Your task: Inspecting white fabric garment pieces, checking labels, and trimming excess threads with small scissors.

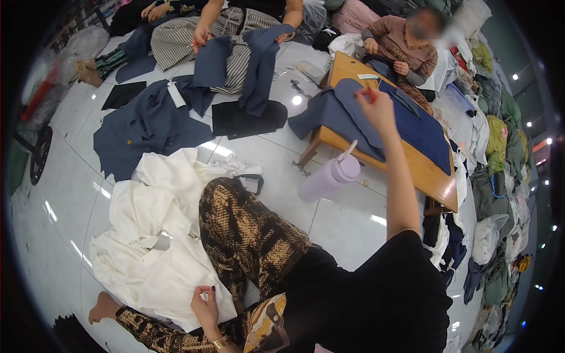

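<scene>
My right hand [375, 109] reaches out over the low wooden table [432, 176], pinching a small red object [369, 94] above the dark blue fabric pieces [412, 126] spread on it. My left hand [205, 305] rests low near my knee, fingers closed on the edge of the white cloth [159, 235] heaped on the floor. My legs in brown patterned trousers [247, 235] lie between the two.
A lilac water bottle [329, 176] stands on the floor by the table. Blue garment pieces [147, 126] and black pieces [247, 120] lie on the white tiles. One person sits behind the table, another on the floor holding blue fabric. Bundled clothes pile up at right.
</scene>
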Motion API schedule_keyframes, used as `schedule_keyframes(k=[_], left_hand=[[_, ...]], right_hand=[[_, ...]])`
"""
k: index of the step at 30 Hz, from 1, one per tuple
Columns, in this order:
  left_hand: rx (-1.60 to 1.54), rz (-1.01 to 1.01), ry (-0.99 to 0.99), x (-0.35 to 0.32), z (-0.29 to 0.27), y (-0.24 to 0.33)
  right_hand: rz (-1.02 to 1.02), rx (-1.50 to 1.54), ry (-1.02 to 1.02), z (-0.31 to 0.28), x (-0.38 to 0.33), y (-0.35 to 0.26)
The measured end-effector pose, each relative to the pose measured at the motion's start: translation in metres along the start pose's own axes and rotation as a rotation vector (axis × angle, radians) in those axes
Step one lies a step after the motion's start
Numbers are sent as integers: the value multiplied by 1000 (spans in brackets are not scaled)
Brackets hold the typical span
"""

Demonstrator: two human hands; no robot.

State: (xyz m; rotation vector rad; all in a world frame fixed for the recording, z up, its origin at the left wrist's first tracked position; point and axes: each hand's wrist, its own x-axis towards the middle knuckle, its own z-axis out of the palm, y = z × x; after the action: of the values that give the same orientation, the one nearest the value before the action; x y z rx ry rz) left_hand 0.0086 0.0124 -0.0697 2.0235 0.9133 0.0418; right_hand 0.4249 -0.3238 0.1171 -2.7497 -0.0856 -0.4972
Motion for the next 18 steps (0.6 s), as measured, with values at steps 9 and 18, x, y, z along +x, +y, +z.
schedule_keyframes(k=[9, 18], left_hand=[[-65, -82, -51, 3, -2, -8], [-125, -2, 7, -2, 2, -18]], right_hand=[[617, -185, -91, 14, -10, 195], [147, -87, 166, 6, 19, 203]])
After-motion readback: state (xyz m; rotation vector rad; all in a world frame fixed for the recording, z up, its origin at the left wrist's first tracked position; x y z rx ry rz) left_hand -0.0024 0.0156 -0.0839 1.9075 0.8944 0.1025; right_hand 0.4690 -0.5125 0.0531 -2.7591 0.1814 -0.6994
